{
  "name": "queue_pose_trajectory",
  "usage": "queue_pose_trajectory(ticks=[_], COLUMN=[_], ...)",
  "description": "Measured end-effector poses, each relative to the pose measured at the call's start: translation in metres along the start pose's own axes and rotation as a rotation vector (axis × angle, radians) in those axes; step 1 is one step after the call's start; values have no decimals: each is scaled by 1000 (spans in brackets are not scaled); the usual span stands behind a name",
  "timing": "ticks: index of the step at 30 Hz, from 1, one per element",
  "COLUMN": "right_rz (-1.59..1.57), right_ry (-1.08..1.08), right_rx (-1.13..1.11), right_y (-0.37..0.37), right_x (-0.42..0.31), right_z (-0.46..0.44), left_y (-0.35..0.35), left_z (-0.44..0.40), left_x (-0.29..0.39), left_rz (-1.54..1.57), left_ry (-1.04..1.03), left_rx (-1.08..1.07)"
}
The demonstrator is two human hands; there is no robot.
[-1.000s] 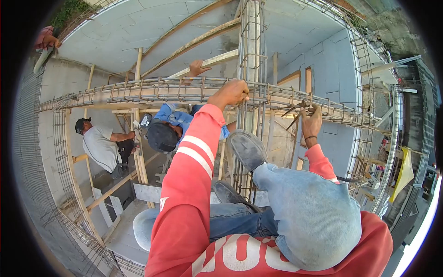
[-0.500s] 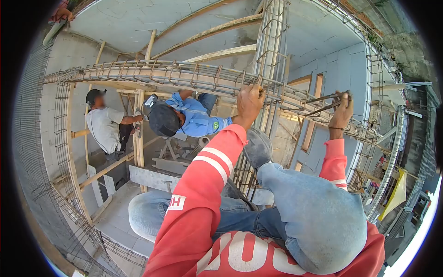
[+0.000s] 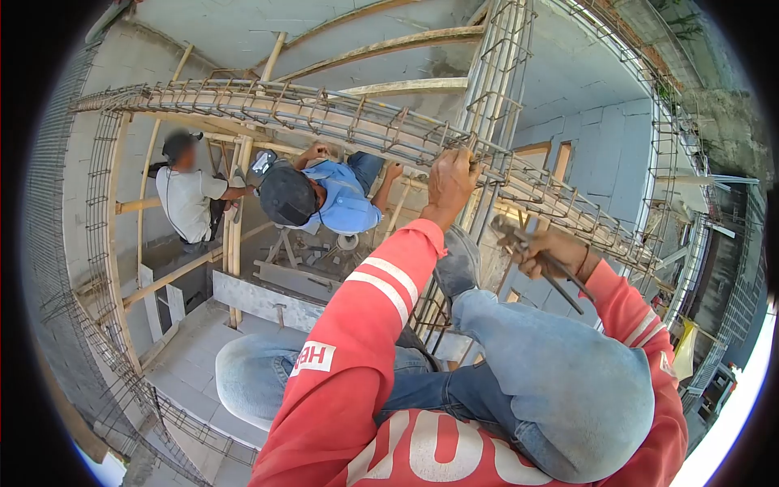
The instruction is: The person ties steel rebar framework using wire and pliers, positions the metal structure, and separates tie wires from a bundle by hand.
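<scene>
My left hand [image 3: 453, 188] is closed, with its fingertips pressed against the rebar cage [image 3: 381, 134] where the long beam meets the upright bars. Whatever lies between those fingers is too small to make out. Lower and to the right, my right hand [image 3: 545, 255] is wrapped around dark metal pincers [image 3: 560, 274]. Their head end points up and left, and the two handles stick out down and right, apart from each other. The pincers are held in front of the cage, near my raised knee.
Below left, a co-worker in a blue shirt [image 3: 341, 195] and another in a light shirt [image 3: 185, 193] stand among wooden props [image 3: 237, 243]. A hammer [image 3: 281, 315] is by a board [image 3: 260, 300]. My shoe [image 3: 459, 264] is close to the upright bars.
My right hand has come left and down with the pincers, from beside the right part of the cage towards my left hand. The pincers have turned round. My left hand stays at the joint.
</scene>
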State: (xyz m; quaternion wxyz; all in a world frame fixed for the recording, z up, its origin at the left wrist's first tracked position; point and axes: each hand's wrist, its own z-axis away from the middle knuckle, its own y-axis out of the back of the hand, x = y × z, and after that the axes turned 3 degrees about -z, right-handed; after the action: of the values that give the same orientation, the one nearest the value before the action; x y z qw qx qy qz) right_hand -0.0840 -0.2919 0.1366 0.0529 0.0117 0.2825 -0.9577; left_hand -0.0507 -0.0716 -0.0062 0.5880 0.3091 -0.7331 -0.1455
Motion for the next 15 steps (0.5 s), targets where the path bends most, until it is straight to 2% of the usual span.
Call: queue_pose_trajectory(ticks=[1,3,4,6,7,8,10,12,15], right_rz=[6,641,646,1706,1723,1727,1939,1974,2262], right_ry=[1,-171,-169,297,261,257,697,671,582], right_rx=[0,237,238,440,547,548,738,811,990], right_y=[-7,-16,-12,-13,-14,-6,15,4,1], right_x=[3,6,6,3,-5,-10,-15,-25,-34], right_z=[3,7,6,8,7,3,-10,-13,-25], left_y=[2,8,11,13,13,13,12,9,9], left_z=[-1,1,0,2,3,3,3,3,5], left_x=[0,2,2,0,0,1,0,-3,-6], left_rz=[-1,13,13,9,12,7,2,21,87], left_ry=[-1,-23,-23,-57,-54,-34,-13,-8,35], left_rx=[7,-49,-44,-65,-61,-66,-70,-62,-76])
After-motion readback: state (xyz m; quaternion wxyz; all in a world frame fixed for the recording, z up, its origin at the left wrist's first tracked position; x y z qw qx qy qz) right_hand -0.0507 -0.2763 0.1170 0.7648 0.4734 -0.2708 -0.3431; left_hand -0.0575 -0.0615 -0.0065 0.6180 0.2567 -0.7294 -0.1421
